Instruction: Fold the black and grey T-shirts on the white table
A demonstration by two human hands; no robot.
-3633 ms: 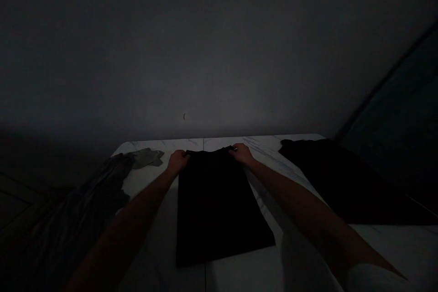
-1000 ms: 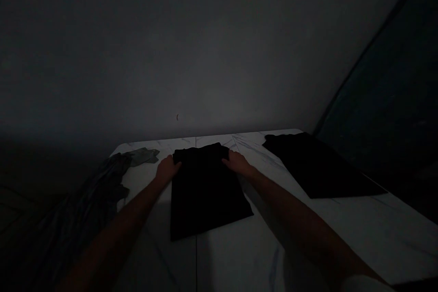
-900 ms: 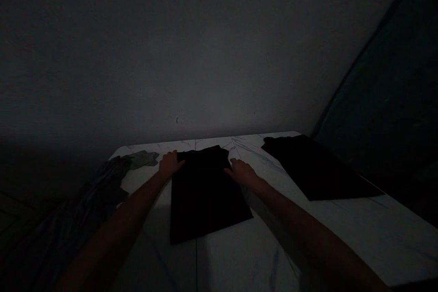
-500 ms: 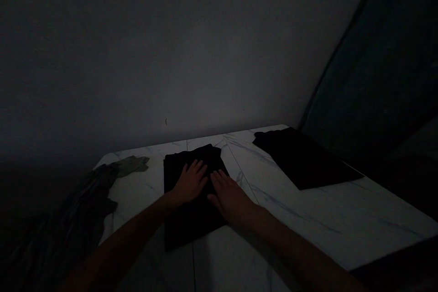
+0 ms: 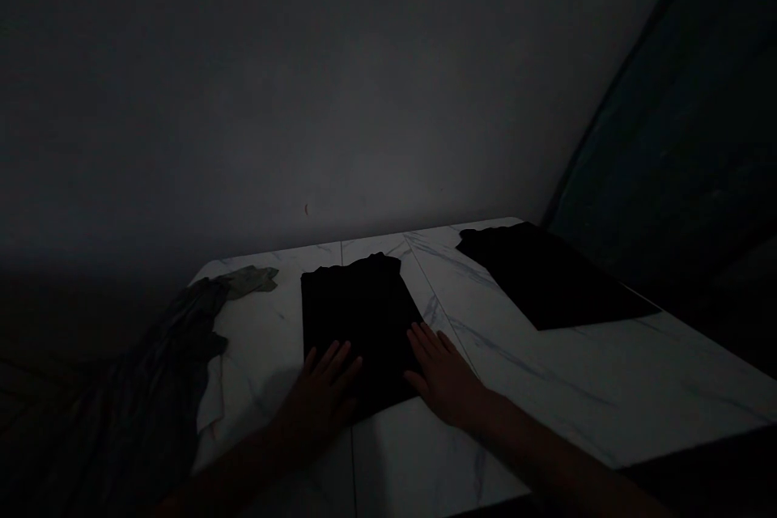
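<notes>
Two flat hands, our left hand (image 5: pixel 321 396) and right hand (image 5: pixel 446 376), press the near edge of the folded black garment (image 5: pixel 358 324) lying mid-tabletop (image 5: pixel 546 388). Fingers (image 5: pixel 428 340) lie spread and gripping nothing. We judge that smoothing works best with even palm pressure, keeping the fold's edges aligned.

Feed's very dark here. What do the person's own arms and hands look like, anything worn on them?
Both forearms are bare as far as the frame shows. The left hand and right hand wear no gloves. No watch, ring or sleeve is visible in this frame, though the dim light could hide small items.
</notes>
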